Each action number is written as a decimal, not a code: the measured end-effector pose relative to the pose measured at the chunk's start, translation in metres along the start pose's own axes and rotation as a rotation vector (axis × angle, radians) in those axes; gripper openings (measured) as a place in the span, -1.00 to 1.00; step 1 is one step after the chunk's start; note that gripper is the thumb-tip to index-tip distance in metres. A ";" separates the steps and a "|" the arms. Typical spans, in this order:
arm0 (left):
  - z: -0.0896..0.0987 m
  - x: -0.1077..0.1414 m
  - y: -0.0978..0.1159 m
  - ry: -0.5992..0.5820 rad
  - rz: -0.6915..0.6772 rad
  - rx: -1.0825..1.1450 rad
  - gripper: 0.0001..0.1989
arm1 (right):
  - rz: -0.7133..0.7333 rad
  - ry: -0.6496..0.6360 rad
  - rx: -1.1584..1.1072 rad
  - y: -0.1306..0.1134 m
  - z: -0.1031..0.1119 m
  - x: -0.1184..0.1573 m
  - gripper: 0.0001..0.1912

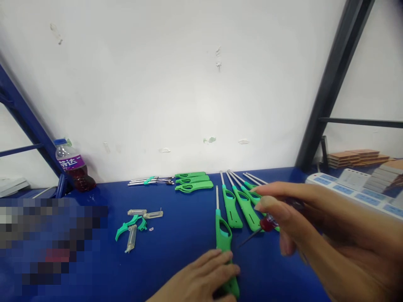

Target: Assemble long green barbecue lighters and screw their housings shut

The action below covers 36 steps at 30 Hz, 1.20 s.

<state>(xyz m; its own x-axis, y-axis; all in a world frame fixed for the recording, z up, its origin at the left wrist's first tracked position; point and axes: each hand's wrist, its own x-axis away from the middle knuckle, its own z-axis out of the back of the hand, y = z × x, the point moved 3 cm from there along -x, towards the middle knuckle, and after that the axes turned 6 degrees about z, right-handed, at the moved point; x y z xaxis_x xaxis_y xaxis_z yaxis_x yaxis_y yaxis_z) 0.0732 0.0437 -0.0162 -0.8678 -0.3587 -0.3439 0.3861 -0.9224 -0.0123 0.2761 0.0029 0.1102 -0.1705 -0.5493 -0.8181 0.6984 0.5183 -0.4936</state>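
My left hand (204, 272) lies over the handle of a green gas lighter (223, 235), its fingers gripping it against the blue table. The lighter's metal tube points away from me; part of the handle is hidden under the hand. My right hand (302, 226) is closed around a small screwdriver (268, 223) with a red handle. Its thin shaft slants down and left, with the tip just right of the lighter. Beyond, several more green lighters (233, 209) lie fanned out, some partly behind my right hand.
Green handle shells (193, 181) lie near the wall, beside metal tubes with wires (151, 181). On the left are clear fuel tanks (132, 238) and teal triggers (127, 226). A drink bottle (74, 167) stands at the back left. A white power strip (346, 193) lies at right.
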 end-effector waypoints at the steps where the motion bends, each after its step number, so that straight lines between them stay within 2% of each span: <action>1: 0.006 -0.003 -0.002 -0.026 0.006 -0.045 -0.88 | 0.014 -0.003 0.011 0.000 0.000 0.000 -0.82; 3: 0.017 -0.008 -0.009 -0.148 0.148 -0.135 -0.65 | 0.036 -0.010 0.030 -0.001 0.000 -0.001 -0.84; 5: 0.026 -0.011 -0.014 -0.268 0.269 -0.171 -0.27 | 0.047 -0.016 0.033 0.000 -0.001 -0.001 -0.83; 7: 0.032 -0.013 -0.020 -0.320 0.352 -0.189 -0.12 | 0.055 -0.015 0.030 0.000 -0.001 -0.001 -0.81; 8: 0.035 -0.014 -0.024 -0.314 0.387 -0.202 -0.16 | 0.057 -0.014 0.031 0.001 -0.001 -0.001 -0.81; 11: 0.042 -0.018 -0.047 -0.226 0.496 -0.250 -0.47 | 0.061 -0.012 0.027 0.001 -0.001 -0.001 -0.84; 16: 0.044 -0.033 -0.109 -0.133 0.634 -0.317 -0.74 | 0.074 0.000 -0.025 0.002 -0.003 0.001 -0.83; 20: 0.036 -0.044 -0.150 -0.107 0.714 -0.362 -0.67 | 0.093 0.026 -0.072 0.004 -0.004 0.001 -0.91; 23: 0.027 -0.047 -0.164 -0.122 0.725 -0.363 -0.65 | 0.096 0.040 -0.073 0.005 -0.004 0.001 -0.92; 26: 0.024 -0.043 -0.166 -0.143 0.718 -0.360 -0.66 | 0.097 0.037 -0.059 0.006 -0.004 0.002 -0.90; 29: 0.035 -0.033 -0.157 -0.147 0.724 -0.375 -0.70 | 0.101 0.031 -0.041 0.007 -0.003 0.002 -0.88; 32: 0.056 -0.016 -0.137 -0.130 0.757 -0.394 -0.86 | 0.088 0.013 -0.019 0.011 0.000 -0.001 -0.86; 34: 0.069 0.001 -0.117 -0.122 0.777 -0.389 -0.77 | 0.084 -0.067 -0.018 0.015 0.000 -0.003 -0.83; 36: 0.076 0.021 -0.095 -0.130 0.780 -0.365 -0.75 | 0.095 -0.201 -0.028 0.021 -0.002 -0.006 -0.81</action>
<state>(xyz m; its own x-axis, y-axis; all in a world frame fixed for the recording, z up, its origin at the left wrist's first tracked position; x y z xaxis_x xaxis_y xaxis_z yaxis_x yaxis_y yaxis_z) -0.0055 0.1125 0.0489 -0.3343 -0.9029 -0.2700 0.9420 -0.3112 -0.1255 0.2903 0.0181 0.1044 0.0391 -0.6152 -0.7874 0.6850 0.5903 -0.4271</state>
